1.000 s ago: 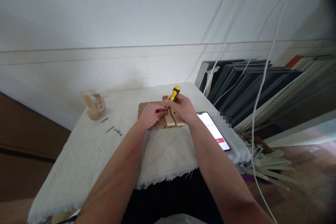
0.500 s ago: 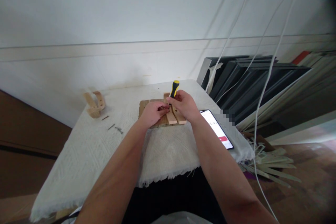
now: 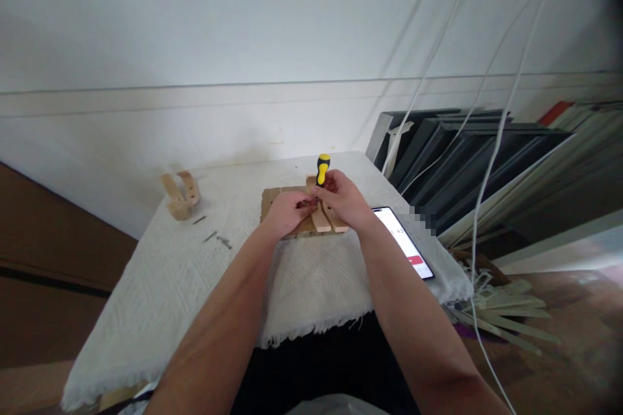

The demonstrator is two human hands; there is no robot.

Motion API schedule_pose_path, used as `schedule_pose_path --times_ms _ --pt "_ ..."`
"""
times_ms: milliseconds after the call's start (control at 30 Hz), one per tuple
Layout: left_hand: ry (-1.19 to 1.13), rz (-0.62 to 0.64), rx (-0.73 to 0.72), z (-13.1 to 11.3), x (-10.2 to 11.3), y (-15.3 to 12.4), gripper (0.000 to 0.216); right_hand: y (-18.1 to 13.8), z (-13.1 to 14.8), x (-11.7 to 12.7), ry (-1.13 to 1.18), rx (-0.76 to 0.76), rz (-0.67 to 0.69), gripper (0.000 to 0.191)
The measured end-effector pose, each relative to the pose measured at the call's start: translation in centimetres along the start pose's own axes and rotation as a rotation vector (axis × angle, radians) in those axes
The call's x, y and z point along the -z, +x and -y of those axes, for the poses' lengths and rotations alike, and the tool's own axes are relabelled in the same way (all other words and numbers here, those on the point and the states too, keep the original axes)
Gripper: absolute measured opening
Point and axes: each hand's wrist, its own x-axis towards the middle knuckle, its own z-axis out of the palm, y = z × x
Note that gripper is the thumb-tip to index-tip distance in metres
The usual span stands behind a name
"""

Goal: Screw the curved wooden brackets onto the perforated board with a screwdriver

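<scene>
Head view: right hand (image 3: 343, 198) grips the screwdriver (image 3: 322, 168) upright, tip down on the slats (image 3: 324, 220) at the far middle of the table (image 3: 195, 272); left hand (image 3: 287, 211) pinches closed at the tip, apparently steadying it

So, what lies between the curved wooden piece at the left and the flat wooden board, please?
Head view: a few small dark screws or nails lie on the white woven cloth.

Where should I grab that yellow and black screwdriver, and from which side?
Grip the screwdriver by its thick handle, probably from the right: it stands nearly upright, pointing down at the wooden slats, with the handle end free above the right hand.
</scene>
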Motion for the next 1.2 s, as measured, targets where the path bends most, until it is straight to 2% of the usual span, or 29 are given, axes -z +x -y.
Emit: schedule_pose_path --times_ms 200,400,700,800,933,1000,1200 --pt "-0.02 -0.015 -0.013 0.3 -0.2 -0.1 0.022 0.1 0.9 0.0 0.164 0.058 0.074 0.027" --pt "-0.067 -0.01 -0.022 0.1 -0.1 -0.3 0.021 0.4 1.0 -0.3 0.03 0.002 -0.068 0.033" --pt "-0.06 -0.006 0.005 -0.2 0.2 -0.5 0.022 -0.3 1.2 0.4 0.226 -0.027 0.05 0.026" --pt "-0.039 0.001 0.007 -0.3 0.2 -0.5 0.022 -0.2 1.3 0.6 0.14 -0.025 0.1 0.027" --pt "-0.033 0.002 0.016 -0.3 0.2 -0.4 0.022 0.1 1.5 0.1 -0.162 -0.053 -0.099 0.036" --pt "-0.043 0.005 0.022 -0.3 0.2 -0.4 0.022 0.2 1.6 -0.1 -0.192 -0.047 -0.139 0.037" --pt "-0.044 0.021 -0.019 -0.4 0.3 -0.4 0.022 -0.1 1.7 0.8 0.115 0.011 0.103 0.03"
